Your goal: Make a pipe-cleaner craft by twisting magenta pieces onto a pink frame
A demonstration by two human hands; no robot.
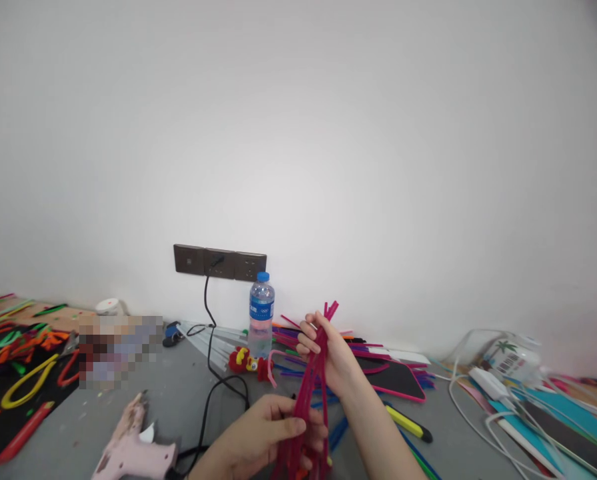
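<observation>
Both my hands hold one bundle of magenta pipe cleaners [312, 381] upright over the grey table [178, 393]. My right hand [328, 353] is closed round the bundle near its top, where the tips fan out. My left hand [266, 433] grips it lower down, with the fingers wrapped around the stems. The lower ends run out of view at the bottom edge.
A pink glue gun [128, 447] lies at lower left, its black cord [209, 373] running up to a wall socket [219, 263]. A water bottle [261, 313], loose coloured pipe cleaners [23, 347], a phone with a pink rim [396, 380], white cables [483, 400] and a yellow marker [408, 424] lie around.
</observation>
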